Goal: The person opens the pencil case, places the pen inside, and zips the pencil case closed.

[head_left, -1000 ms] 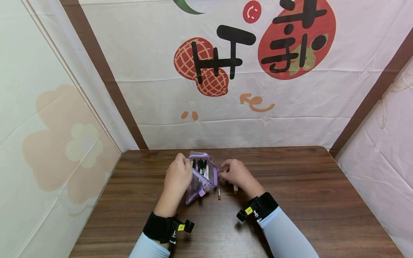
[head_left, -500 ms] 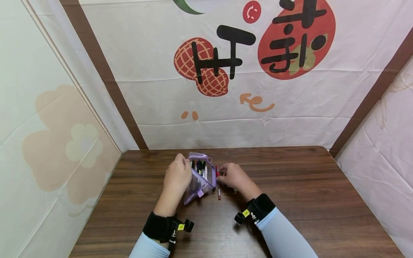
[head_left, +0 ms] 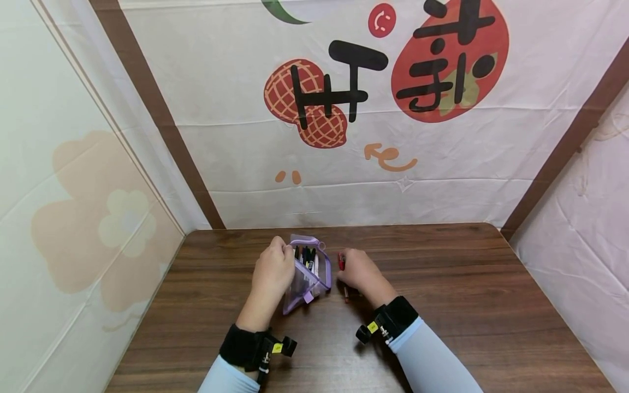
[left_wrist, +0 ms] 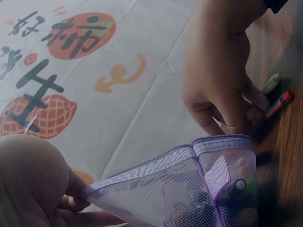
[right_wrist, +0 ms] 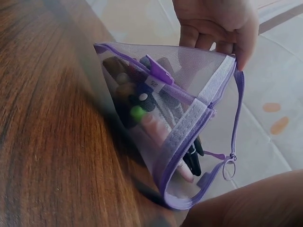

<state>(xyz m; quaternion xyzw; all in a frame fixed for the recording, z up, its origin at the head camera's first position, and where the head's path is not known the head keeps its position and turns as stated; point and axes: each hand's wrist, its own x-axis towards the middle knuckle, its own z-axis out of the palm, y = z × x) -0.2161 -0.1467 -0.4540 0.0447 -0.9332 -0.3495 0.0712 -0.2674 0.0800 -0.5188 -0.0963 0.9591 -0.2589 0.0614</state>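
A purple mesh pencil case [head_left: 314, 281] with its zip undone holds several pens and markers [right_wrist: 191, 158]. My left hand [head_left: 273, 267] pinches the case's edge between thumb and fingers, as the right wrist view [right_wrist: 218, 26] shows. To the right of the case, my right hand [head_left: 362, 271] grips a red pen [head_left: 341, 261] just above the table. In the left wrist view the red end of that pen [left_wrist: 285, 98] sticks out past the fingers. A pale pen-like item [left_wrist: 272, 82] shows beside it; whether the hand touches it I cannot tell.
Under everything is a brown wood-grain table [head_left: 467, 305]. A printed white cloth [head_left: 236, 153] hangs behind its back edge, with more cloth at both sides. A zip-pull ring [right_wrist: 229, 170] dangles from the case's opening.
The red pen, lying near the case's right side before, has shifted right and is now in my right hand. My left hand keeps its hold on the case.
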